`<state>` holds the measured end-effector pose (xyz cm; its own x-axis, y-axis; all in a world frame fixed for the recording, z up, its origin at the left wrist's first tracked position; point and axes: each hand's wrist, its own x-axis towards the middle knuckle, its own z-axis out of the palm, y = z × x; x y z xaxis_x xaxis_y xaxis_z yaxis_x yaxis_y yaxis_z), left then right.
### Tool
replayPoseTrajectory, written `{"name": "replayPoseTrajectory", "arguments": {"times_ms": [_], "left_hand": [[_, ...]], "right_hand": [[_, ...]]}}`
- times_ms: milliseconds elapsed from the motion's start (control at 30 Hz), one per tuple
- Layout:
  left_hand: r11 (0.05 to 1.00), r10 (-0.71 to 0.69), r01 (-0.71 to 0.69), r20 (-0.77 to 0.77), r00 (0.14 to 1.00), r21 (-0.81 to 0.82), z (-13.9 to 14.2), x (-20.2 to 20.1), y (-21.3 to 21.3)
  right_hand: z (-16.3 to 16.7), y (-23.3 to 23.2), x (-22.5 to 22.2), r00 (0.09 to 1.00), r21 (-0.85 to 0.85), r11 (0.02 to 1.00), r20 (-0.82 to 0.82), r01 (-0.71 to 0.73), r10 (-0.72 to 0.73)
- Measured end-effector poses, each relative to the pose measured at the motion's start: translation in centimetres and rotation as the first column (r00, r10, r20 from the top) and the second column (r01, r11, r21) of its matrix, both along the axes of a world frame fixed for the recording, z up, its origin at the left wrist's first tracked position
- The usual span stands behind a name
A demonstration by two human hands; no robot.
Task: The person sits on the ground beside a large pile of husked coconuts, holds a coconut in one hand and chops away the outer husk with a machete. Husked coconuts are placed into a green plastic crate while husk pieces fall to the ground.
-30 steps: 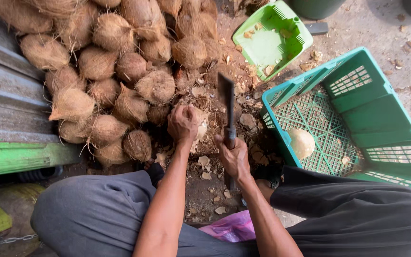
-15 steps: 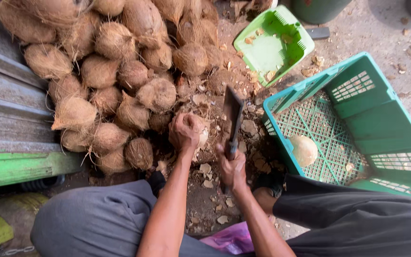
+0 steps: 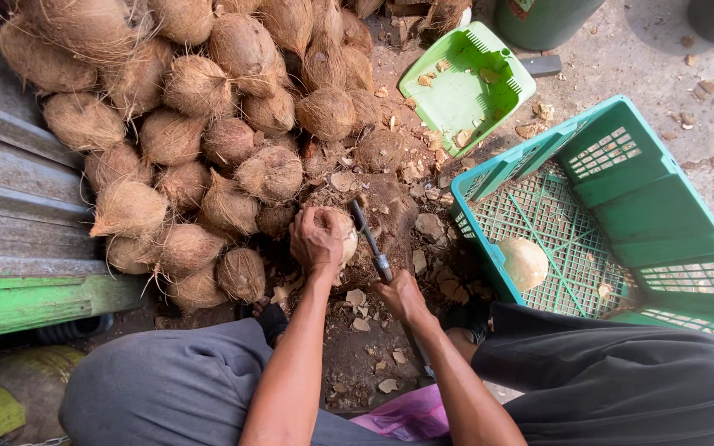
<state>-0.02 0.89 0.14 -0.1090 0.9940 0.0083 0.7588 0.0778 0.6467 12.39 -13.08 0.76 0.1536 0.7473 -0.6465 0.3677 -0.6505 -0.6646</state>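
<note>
My left hand grips a partly peeled coconut set on a brown block on the ground. My right hand holds the handle of a dark-bladed cleaver. The blade's edge rests against the right side of that coconut. A big pile of husked brown coconuts lies behind and to the left of my left hand. One peeled pale coconut sits in the teal plastic crate at right.
A green dustpan lies beyond the crate. Shell chips litter the ground around the block. Corrugated metal sheeting and a green board run along the left. A dark bin stands at the top. My knees frame the bottom.
The cleaver has come down from a raised position to the coconut's side. My left hand stays on the coconut. The view has shifted slightly.
</note>
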Motion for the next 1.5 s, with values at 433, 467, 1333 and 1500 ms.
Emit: {"name": "replayPoseTrajectory", "arguments": {"times_ms": [433,467,1333,1500], "left_hand": [[0.997,0.08,-0.079,-0.047,0.996,0.004,-0.9,0.5,-0.4],[0.995,0.086,-0.083,-0.05,0.995,0.05,-0.7,0.6,-0.4],[1.0,0.022,-0.025,0.133,0.991,0.016,-1.7,-0.7,-0.6],[0.974,0.224,-0.188,0.422,0.878,-0.125,-1.8,-2.2,0.1]], "right_hand": [[1.4,-0.1,-0.7,0.943,0.145,0.938,-0.165,0.314,-0.29],[1.4,0.0,-0.7,0.962,0.077,0.968,-0.153,0.238,-0.224],[-0.2,-0.6,1.0,0.808,-0.137,0.95,-0.5,0.279,-0.31],[0.1,-1.4,-0.7,0.719,-0.287,0.916,-0.57,0.28,-0.398]]}}
